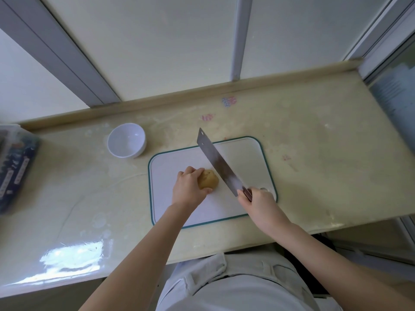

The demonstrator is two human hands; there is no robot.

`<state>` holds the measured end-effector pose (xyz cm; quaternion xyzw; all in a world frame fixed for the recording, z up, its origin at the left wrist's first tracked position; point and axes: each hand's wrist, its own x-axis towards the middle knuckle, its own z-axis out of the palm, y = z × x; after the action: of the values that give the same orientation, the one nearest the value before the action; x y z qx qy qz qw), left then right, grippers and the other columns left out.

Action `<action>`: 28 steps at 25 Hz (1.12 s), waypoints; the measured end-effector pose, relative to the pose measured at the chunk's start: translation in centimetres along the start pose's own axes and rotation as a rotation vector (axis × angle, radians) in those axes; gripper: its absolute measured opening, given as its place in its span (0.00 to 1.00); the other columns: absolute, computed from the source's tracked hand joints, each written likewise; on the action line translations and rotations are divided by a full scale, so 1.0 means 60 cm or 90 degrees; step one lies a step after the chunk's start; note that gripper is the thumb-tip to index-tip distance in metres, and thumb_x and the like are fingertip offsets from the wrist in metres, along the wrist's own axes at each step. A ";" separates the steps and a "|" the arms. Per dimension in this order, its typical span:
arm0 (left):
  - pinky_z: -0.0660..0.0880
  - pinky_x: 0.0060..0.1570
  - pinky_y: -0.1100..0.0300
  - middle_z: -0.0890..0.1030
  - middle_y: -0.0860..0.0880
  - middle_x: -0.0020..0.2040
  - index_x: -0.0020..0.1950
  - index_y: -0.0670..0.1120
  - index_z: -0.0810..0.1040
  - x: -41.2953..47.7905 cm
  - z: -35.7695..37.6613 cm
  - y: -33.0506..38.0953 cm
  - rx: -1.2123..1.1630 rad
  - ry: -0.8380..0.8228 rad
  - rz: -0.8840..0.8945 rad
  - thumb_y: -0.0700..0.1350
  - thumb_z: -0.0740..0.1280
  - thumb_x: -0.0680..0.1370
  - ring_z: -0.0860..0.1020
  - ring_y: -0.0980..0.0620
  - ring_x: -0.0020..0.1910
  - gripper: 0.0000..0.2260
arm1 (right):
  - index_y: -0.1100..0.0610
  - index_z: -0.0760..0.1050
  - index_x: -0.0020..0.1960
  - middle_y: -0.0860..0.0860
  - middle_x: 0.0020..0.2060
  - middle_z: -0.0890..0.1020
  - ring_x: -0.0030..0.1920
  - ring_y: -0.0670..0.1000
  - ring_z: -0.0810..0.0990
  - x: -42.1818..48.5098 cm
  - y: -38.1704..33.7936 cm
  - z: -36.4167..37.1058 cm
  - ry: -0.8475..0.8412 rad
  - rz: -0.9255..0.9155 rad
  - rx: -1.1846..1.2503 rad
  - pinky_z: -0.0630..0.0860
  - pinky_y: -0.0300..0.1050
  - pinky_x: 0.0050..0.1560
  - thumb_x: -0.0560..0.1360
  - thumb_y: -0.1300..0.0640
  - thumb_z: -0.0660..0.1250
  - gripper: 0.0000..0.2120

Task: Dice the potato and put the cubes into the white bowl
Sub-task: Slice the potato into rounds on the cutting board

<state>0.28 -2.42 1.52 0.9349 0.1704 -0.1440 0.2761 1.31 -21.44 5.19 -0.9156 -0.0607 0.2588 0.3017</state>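
A whole brown potato (209,181) lies on the white cutting board (247,158) with a teal rim. My left hand (188,186) grips the potato from its left side, fingers curled over it. My right hand (258,199) holds the handle of a broad cleaver (216,161). Its blade slants up and away to the left, just right of the potato and raised over the board. The white bowl (126,143) stands empty on the counter, to the upper left of the board.
The beige counter (314,140) ends at a low ledge under the window panels. A dark printed box inside a clear container (15,167) sits at the counter's left end. Faint coloured marks dot the counter behind the board.
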 end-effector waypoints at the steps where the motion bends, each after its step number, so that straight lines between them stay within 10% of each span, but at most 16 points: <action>1: 0.69 0.55 0.57 0.71 0.51 0.62 0.71 0.50 0.68 -0.001 0.001 0.000 -0.001 0.003 0.001 0.50 0.71 0.73 0.67 0.48 0.60 0.27 | 0.60 0.69 0.37 0.50 0.27 0.67 0.36 0.55 0.67 -0.004 -0.001 -0.001 -0.003 -0.001 -0.004 0.64 0.47 0.37 0.81 0.51 0.59 0.17; 28: 0.71 0.47 0.56 0.72 0.51 0.60 0.65 0.51 0.72 0.003 0.005 0.007 0.097 -0.005 0.035 0.50 0.70 0.73 0.66 0.47 0.58 0.21 | 0.56 0.66 0.34 0.50 0.26 0.66 0.31 0.45 0.63 -0.009 -0.029 0.006 -0.061 0.062 -0.084 0.59 0.43 0.31 0.82 0.50 0.55 0.19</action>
<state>0.54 -2.89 1.41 0.9569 0.1320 -0.1523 0.2089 0.77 -20.01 6.18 -0.9219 -0.0470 0.3122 0.2245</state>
